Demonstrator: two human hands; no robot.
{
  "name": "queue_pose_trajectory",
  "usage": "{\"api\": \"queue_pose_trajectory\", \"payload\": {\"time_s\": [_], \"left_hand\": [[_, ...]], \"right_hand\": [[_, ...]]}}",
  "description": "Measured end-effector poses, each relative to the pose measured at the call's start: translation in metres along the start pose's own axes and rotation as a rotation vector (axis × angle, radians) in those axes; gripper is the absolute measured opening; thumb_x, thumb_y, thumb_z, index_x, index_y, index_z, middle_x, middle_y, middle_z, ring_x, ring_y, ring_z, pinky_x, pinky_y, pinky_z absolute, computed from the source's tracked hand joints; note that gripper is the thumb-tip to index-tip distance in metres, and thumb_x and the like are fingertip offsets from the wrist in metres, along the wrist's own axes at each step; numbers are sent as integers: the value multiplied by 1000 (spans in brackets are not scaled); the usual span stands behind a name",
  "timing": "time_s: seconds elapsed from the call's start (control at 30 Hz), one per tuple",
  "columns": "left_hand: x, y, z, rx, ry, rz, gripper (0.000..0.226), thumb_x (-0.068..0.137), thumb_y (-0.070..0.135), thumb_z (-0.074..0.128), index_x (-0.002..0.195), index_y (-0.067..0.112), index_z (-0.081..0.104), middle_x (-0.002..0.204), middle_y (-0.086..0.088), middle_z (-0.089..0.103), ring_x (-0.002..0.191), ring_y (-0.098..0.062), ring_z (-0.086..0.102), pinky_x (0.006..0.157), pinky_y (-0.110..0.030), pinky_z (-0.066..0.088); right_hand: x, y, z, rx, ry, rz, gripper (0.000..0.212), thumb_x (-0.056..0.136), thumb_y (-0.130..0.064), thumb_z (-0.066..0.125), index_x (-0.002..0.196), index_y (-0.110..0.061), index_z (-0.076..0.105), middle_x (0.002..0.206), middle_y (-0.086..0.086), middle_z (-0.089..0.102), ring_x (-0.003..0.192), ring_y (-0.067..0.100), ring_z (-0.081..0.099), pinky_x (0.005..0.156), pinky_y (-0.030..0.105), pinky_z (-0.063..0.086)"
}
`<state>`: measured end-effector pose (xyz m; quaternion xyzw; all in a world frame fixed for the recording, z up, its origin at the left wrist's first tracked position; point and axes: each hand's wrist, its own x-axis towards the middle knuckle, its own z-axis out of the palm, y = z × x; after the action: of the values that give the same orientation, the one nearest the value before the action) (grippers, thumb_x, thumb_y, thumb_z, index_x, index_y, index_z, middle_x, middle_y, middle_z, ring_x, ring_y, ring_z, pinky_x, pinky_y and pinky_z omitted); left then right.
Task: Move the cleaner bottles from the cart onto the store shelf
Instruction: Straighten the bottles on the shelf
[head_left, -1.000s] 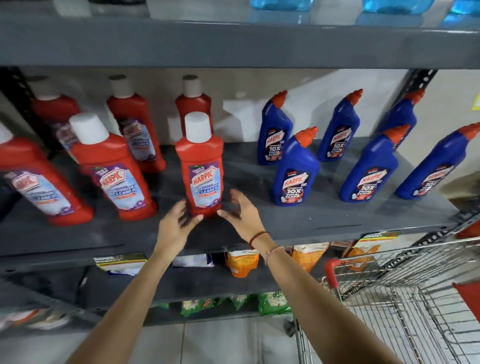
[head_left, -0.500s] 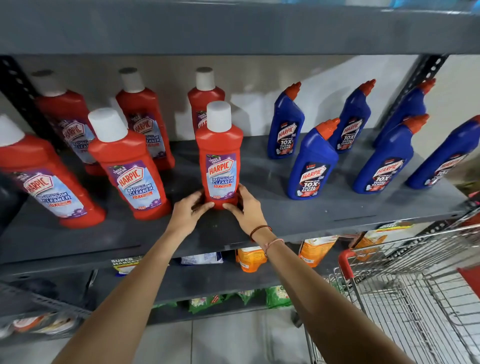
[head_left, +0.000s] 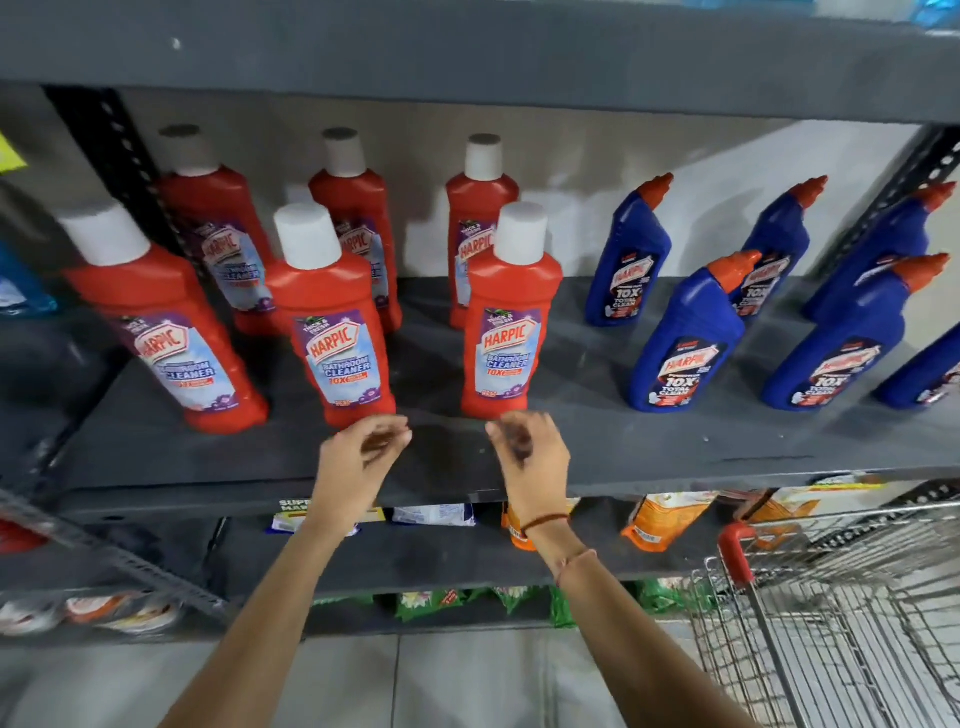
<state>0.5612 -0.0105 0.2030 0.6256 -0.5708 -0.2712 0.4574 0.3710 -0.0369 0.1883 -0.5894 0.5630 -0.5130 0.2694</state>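
Note:
Several red cleaner bottles with white caps stand upright on the left half of the grey shelf (head_left: 597, 447). The nearest one (head_left: 506, 332) stands just beyond my hands. Several blue cleaner bottles (head_left: 680, 338) with orange nozzles fill the right half. My left hand (head_left: 363, 457) and my right hand (head_left: 530, 452) hover over the shelf's front part, apart from the red bottle, fingers loosely curled and holding nothing. The wire cart (head_left: 841, 623) with a red handle is at the lower right; I see no bottles in its visible part.
Another shelf board (head_left: 467, 52) hangs close above the bottle caps. Orange and white packets (head_left: 660, 519) lie on the shelf below, green packs lower still. A slotted black upright (head_left: 119, 171) stands at the left behind the red bottles. Grey floor tiles run below.
Both hands have let go of the front red bottle and drawn back toward me. The bottle stays upright on the shelf. The view has shifted left and down.

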Motion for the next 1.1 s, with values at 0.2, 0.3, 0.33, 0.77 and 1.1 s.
{"api": "queue_pose_trajectory", "payload": {"time_s": [0.2, 0.3, 0.33, 0.77, 1.1], "left_hand": [[6, -29, -53, 59, 251, -33, 38, 77, 14, 72, 111, 6, 57, 106, -2, 62, 92, 0, 59, 80, -11, 46], [22, -28, -44, 75, 57, -31, 55, 78, 10, 70, 128, 2, 48, 122, -4, 55, 109, -13, 52, 90, -16, 41], [27, -28, -38, 82, 37, -16, 53, 78, 8, 69, 126, 0, 49, 122, -8, 58, 109, -14, 52, 90, -14, 40], [48, -40, -69, 24, -84, -168, 59, 77, 10, 70, 130, 0, 46, 130, -20, 55, 118, -18, 51, 98, -27, 39], [45, -32, -66, 23, -85, -182, 60, 80, 9, 67, 133, 0, 41, 134, -19, 52, 119, -16, 48, 97, -25, 37]], "right_hand": [[5, -32, 57, 18, -417, -28, 48, 81, -18, 69, 125, -8, 52, 115, 8, 55, 100, 16, 58, 88, 12, 46], [24, -35, 79, -20, -516, 24, 73, 81, -22, 69, 141, -5, 32, 138, 17, 46, 126, 27, 48, 109, 37, 39], [29, -33, 80, -45, -541, 22, 74, 81, -23, 69, 141, -5, 29, 140, 18, 45, 129, 29, 45, 110, 41, 38], [22, -43, 112, -59, -536, -33, 52, 85, -20, 65, 128, -3, 43, 129, 17, 56, 121, 28, 52, 103, 35, 43], [20, -46, 111, -86, -545, 21, 57, 85, -24, 64, 134, -6, 40, 134, 15, 53, 125, 27, 50, 105, 36, 41]]}}
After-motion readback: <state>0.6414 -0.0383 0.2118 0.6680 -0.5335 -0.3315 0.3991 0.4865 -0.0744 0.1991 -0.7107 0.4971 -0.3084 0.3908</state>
